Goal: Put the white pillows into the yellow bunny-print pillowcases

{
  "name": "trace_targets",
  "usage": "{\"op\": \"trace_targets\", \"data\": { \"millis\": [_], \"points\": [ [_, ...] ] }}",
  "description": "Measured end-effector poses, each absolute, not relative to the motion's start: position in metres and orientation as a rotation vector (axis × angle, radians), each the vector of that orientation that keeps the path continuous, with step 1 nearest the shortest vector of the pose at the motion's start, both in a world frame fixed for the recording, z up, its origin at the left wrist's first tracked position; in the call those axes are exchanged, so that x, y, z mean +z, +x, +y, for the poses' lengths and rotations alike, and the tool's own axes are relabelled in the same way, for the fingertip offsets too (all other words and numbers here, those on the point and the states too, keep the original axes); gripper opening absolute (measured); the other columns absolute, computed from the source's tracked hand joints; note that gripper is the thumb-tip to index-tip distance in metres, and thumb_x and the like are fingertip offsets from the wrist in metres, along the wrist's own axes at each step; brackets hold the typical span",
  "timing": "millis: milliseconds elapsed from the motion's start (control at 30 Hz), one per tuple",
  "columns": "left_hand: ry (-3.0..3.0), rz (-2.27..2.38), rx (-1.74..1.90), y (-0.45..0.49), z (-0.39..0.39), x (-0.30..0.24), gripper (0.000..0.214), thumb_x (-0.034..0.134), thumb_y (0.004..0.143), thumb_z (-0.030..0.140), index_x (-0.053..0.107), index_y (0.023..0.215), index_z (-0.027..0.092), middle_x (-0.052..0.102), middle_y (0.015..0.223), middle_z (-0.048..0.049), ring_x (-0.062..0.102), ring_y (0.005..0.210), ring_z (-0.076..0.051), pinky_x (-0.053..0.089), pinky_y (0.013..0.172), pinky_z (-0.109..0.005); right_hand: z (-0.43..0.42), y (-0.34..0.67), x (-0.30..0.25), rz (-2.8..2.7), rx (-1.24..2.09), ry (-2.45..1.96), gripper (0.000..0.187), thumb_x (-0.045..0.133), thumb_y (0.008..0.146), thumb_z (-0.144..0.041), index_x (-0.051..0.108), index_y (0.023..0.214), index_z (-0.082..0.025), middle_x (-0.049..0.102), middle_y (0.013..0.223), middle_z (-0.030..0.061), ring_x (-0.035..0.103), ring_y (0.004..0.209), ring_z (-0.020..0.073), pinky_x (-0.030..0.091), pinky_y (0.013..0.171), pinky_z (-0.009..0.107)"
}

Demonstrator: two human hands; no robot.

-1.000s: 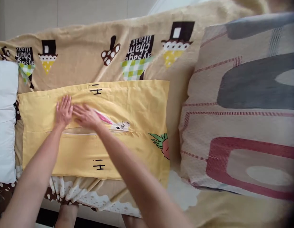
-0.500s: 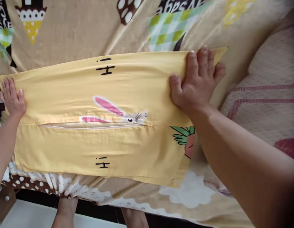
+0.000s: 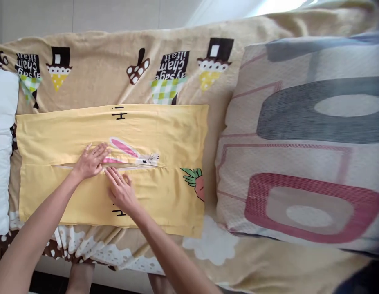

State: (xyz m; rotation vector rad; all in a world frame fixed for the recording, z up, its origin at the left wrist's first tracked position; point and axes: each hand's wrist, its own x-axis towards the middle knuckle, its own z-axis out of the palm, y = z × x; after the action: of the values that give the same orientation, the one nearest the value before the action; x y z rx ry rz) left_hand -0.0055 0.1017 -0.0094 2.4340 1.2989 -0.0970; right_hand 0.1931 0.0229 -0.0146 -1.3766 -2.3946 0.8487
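Note:
A yellow pillowcase (image 3: 164, 130) with a rabbit and carrot print lies flat on the bed, its opening slit running across the middle. My left hand (image 3: 90, 160) rests flat on the cloth by the slit, fingers stretched out toward the rabbit's pink ear. Just below it, my right hand (image 3: 120, 190) lies flat on the lower half, fingers spread and pointing up to the slit. Both hands press on the pillowcase and hold nothing.
A tan printed bedsheet (image 3: 94, 73) covers the bed. A large pillow (image 3: 302, 143) with grey and red shapes lies right of the pillowcase. A white pillow (image 3: 2, 151) sits at the left edge. My legs (image 3: 80, 277) show below the bed's front edge.
My hands were spread at the pillowcase's left and right ends half a second ago; both have come back to its middle, at the slit. The view has pulled back.

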Motion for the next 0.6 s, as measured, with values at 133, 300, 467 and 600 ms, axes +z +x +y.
{"op": "trace_targets", "data": {
  "millis": [133, 300, 467, 600],
  "points": [
    [2.348, 1.489, -0.109, -0.003, 0.117, -0.025, 0.065, 0.039, 0.088, 0.019, 0.03, 0.152, 0.023, 0.025, 0.16, -0.0056, 0.021, 0.149, -0.019, 0.008, 0.122, -0.045, 0.01, 0.174, -0.018, -2.294, 0.942, -1.552, 0.051, 0.045, 0.091, -0.022, 0.044, 0.141, -0.014, 0.057, 0.131, 0.0142, 0.042, 0.126, 0.0264, 0.019, 0.105, 0.043],
    [2.223, 1.745, -0.143, -0.002, 0.144, -0.015, 0.059, 0.031, 0.093, 0.019, 0.03, 0.153, 0.023, 0.021, 0.161, -0.006, 0.017, 0.15, -0.019, 0.008, 0.121, -0.05, 0.021, 0.174, -0.014, -2.526, 1.142, -1.15, 0.036, 0.05, 0.088, -0.021, 0.059, 0.123, -0.021, 0.061, 0.102, 0.0089, 0.046, 0.1, 0.0238, 0.026, 0.091, 0.04],
    [1.857, 2.152, -0.152, 0.023, 0.174, 0.001, 0.058, 0.031, 0.095, 0.024, 0.029, 0.153, 0.019, 0.019, 0.162, -0.0112, 0.015, 0.15, -0.026, 0.014, 0.117, -0.059, -0.008, 0.175, 0.001, -2.596, 1.255, -0.98, 0.022, 0.049, 0.09, -0.023, 0.068, 0.099, -0.023, 0.061, 0.096, 0.0067, 0.046, 0.098, 0.0217, 0.027, 0.094, 0.041],
    [1.735, 2.246, -0.128, 0.037, 0.174, 0.012, 0.065, 0.041, 0.089, 0.019, 0.029, 0.153, 0.019, 0.018, 0.162, -0.0134, 0.016, 0.15, -0.028, 0.013, 0.116, -0.063, -0.021, 0.205, 0.015, -2.537, 1.201, -0.977, 0.035, 0.05, 0.09, -0.024, 0.062, 0.123, -0.026, 0.058, 0.129, 0.0079, 0.047, 0.119, 0.0242, 0.03, 0.101, 0.042]
  ]
}}
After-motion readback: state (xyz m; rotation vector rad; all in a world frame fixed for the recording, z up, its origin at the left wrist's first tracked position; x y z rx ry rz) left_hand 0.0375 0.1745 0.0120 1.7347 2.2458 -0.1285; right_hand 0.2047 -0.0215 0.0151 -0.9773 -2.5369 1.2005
